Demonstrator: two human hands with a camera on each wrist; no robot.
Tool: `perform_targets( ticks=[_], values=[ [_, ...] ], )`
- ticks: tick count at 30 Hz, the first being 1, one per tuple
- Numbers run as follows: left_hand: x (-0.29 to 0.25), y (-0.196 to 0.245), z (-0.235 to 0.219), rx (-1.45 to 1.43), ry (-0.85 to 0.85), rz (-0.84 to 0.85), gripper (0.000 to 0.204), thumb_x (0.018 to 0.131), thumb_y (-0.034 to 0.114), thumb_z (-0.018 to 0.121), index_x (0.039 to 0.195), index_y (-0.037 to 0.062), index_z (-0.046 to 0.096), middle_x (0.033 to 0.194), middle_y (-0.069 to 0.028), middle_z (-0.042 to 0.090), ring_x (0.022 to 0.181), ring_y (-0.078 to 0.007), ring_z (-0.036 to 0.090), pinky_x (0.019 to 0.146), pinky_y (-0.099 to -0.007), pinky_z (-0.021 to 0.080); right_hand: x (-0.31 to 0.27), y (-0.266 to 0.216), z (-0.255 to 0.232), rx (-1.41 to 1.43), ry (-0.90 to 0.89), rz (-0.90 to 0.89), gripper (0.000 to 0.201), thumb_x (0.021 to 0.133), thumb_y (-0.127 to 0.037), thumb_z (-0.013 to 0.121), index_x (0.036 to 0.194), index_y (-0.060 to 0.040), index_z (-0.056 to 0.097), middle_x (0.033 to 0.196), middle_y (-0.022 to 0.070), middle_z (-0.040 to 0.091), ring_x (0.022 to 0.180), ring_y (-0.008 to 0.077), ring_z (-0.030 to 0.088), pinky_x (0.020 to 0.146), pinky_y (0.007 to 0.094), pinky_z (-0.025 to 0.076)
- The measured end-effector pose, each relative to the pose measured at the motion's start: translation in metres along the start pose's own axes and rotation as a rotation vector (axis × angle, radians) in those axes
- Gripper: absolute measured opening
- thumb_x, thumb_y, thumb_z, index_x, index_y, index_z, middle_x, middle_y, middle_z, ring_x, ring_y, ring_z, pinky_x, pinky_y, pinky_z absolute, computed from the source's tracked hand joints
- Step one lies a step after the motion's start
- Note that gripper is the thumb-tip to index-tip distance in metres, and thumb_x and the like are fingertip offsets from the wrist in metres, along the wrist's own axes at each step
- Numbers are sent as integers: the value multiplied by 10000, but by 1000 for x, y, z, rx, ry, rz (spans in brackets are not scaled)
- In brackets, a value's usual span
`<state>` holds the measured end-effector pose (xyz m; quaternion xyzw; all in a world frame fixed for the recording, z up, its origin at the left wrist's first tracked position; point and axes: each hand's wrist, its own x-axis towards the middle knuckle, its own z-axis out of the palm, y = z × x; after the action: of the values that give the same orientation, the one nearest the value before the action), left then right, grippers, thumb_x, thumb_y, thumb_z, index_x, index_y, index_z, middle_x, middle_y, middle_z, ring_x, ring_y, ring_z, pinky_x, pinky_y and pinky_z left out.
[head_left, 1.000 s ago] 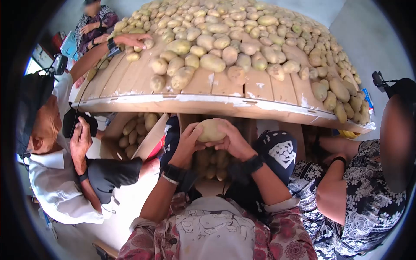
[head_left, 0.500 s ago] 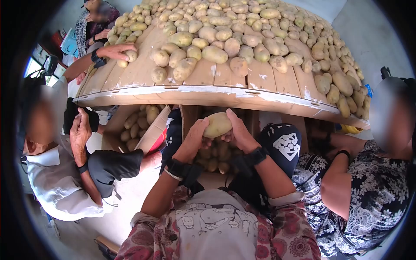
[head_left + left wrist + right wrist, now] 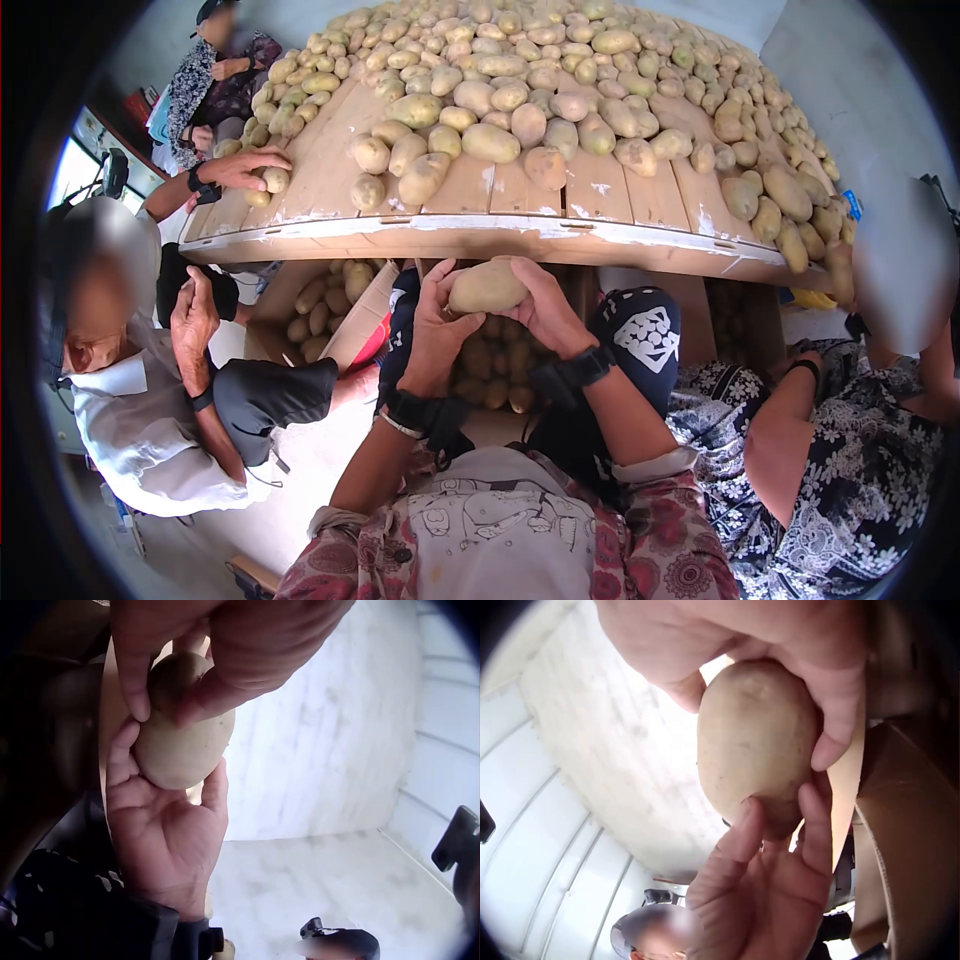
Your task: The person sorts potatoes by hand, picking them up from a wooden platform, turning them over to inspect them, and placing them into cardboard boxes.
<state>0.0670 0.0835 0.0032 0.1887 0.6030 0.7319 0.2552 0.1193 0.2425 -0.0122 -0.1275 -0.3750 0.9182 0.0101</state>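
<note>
Hands [image 3: 495, 318] grip 1 potato [image 3: 488, 287] between them, fingers curled round its ends, near the table edge [image 3: 480, 230].

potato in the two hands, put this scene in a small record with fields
held: one large potato
left hand: grips one end, fingers and thumb curled round it
right hand: grips the other end
ahead: board table, many loose potatoes spread on it
below the hands: more potatoes, lower than the table
to the left: cardboard box with potatoes in it
other people: one in a white shirt at left, one in a floral top at right
</note>
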Motion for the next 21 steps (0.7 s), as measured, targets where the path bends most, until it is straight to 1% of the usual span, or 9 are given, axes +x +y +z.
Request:
perform_targets(
  ticks=[2,3,5,8,9,15,18,20,21],
  values=[
    [-2,1,4,8,-16,52,614,838,-1,610,1372,49,310,1275,-75,471,1156,-153,477,961,-299,414,-2,1,2,32,11,-69,296,946,-264,495,1136,-41,533,1081,66,583,983,142,589,798,304,510],
    [-3,2,6,10,-13,49,614,838,-1,610,1372,49,310,1275,-75,471,1156,-153,477,961,-299,414,-1,2,-1,35,11,-65,296,946,-264,495,1136,-41,533,1081,66,583,983,142,589,798,304,510],
    [-3,5,8,-342,43,-220,531,893,70,577,1366,42,336,1289,-62,466,1168,-138,467,977,-293,402,3,3,-4,67,-10,-145,238,927,-193,534,1107,-39,550,1042,60,598,955,139,598,795,278,505],
    [-1,7,6,-236,0,-227,471,923,143,559,1344,48,371,1270,-44,489,1149,-125,487,967,-276,416,3,6,-5,95,-20,-190,218,908,-158,559,1091,-39,557,1009,54,608,933,139,604,796,267,501],
    [-2,7,5,-238,0,-229,471,923,143,559,1344,48,371,1270,-44,489,1149,-125,487,967,-276,416,1,6,-6,95,-18,-188,218,908,-158,559,1091,-39,557,1009,54,608,933,139,604,796,267,501],
    [-4,16,5,-273,-59,-190,461,900,150,597,1308,42,412,1215,-40,534,1092,-112,533,931,-254,451,-3,0,1,95,-77,-212,233,906,-149,551,1106,-31,542,1045,69,592,982,148,584,845,286,480],
    [-5,12,6,-253,-49,-136,487,872,110,627,1302,35,410,1223,-52,531,1103,-129,530,940,-268,445,-2,1,-1,117,-107,-217,244,912,-154,539,1121,-28,528,1066,76,580,1008,157,571,869,297,468],
    [-5,10,8,-101,-57,35,543,823,39,662,1301,33,404,1235,-61,528,1119,-151,524,952,-286,436,-4,-2,1,102,-95,-206,249,915,-163,532,1128,-35,522,1069,77,575,1008,165,568,873,300,465],
    [-6,10,9,-99,-57,35,543,823,39,662,1301,33,404,1235,-61,528,1119,-151,524,952,-286,436,-5,-3,2,104,-95,-207,249,915,-163,532,1128,-35,522,1069,77,575,1008,165,568,873,300,465]
  ],
)
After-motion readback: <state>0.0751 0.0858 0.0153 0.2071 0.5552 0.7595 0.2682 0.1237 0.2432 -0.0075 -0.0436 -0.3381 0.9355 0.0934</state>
